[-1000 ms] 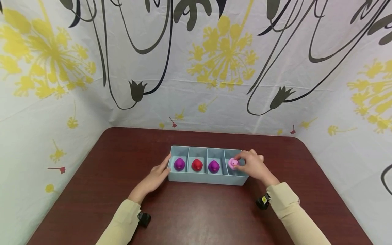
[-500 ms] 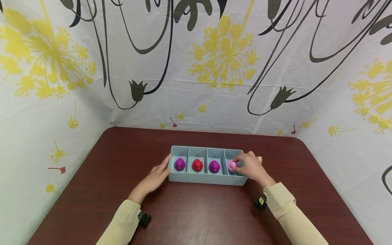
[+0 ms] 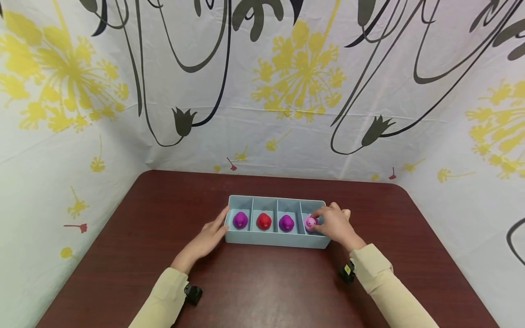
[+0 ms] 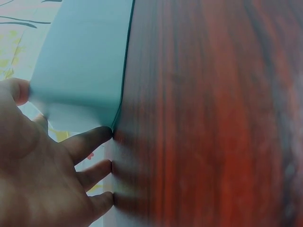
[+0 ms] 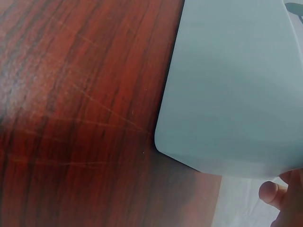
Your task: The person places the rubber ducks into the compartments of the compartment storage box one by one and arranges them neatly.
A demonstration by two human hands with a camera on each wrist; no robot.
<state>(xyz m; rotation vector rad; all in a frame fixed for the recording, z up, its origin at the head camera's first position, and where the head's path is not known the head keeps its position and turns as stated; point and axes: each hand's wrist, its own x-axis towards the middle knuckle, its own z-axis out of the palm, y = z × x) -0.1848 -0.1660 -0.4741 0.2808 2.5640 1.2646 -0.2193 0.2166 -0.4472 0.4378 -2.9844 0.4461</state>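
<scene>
A pale blue box [image 3: 279, 239] with several compartments in a row lies on the brown table. Inside its rightmost compartment is a small pink toy duck [image 3: 310, 222], which my right hand [image 3: 337, 224] pinches between thumb and fingertips. At the left end, my left hand [image 3: 208, 238] rests against the box with fingers straight. The left wrist view shows that hand [image 4: 42, 161] touching the corner of the box [image 4: 85, 56], other fingertips on the table. In the right wrist view the box wall [image 5: 232, 90] hides most of my right hand [image 5: 289, 198].
Two purple ducks [image 3: 240, 220] and a red duck [image 3: 264, 221] sit one each in the other compartments. The dark brown table [image 3: 262, 291] has rounded far corners. Behind it and at both sides hangs a white cloth [image 3: 246, 114] with a floral print.
My right hand has shifted slightly left within the rightmost compartment, bringing the pink toy duck nearer the divider. The left hand and the box have stayed in place.
</scene>
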